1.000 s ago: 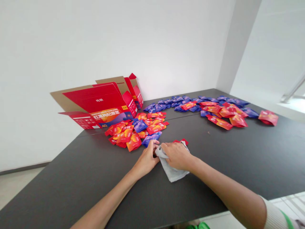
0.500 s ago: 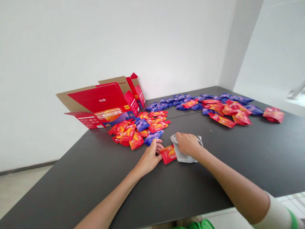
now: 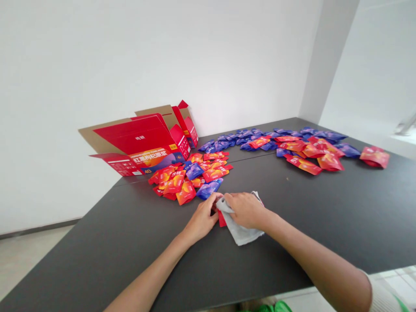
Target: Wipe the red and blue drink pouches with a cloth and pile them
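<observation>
Near the middle of the dark table, my left hand pinches the left end of a red pouch. A grey cloth covers most of that pouch, so only a red strip shows. My right hand is closed on the cloth and presses it over the pouch, close to the left fingertips. Just behind the hands lies a heap of red pouches, with a few blue-purple pouches among them.
Two red cardboard boxes, one in front and one behind, stand with flaps raised at the back left. Blue-purple pouches line the back edge. More red pouches are piled at the right, with one red pouch farther out.
My right hand has moved left and slightly nearer with the cloth, which now covers most of the red pouch. My left hand has stayed nearly in place.
</observation>
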Motion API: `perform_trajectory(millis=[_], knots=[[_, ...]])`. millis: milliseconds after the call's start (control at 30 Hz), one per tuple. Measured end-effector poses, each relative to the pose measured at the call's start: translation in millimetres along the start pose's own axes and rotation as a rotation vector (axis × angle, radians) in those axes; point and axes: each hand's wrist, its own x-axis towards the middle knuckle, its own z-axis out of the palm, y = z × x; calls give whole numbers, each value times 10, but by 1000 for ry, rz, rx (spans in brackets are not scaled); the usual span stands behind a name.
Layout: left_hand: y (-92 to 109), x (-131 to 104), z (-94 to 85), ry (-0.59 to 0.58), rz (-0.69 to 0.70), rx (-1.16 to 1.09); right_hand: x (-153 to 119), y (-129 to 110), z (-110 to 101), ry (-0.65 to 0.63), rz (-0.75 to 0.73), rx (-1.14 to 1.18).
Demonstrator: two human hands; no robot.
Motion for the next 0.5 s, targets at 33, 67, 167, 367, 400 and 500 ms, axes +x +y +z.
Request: perform_trajectory(millis=[33,67,167,367,400,500], knots=[[2,-7,3,10,6,12,4,8,8,4,13,4],[-1,-13,10,19,10,23,10,42,10,2,77,-7],[-38,-16,37,35,4,38,24,277,-30,-45,348,-56],[-160,59,-127,186,-87,-138,-6,584,-128,-96,497,-14],[-181,77,-209,269,-97,-155,-9,572,-127,-96,477,-8],[-263,117,-501,593,-133,-89,-2,517,-107,-91,436,-4]])
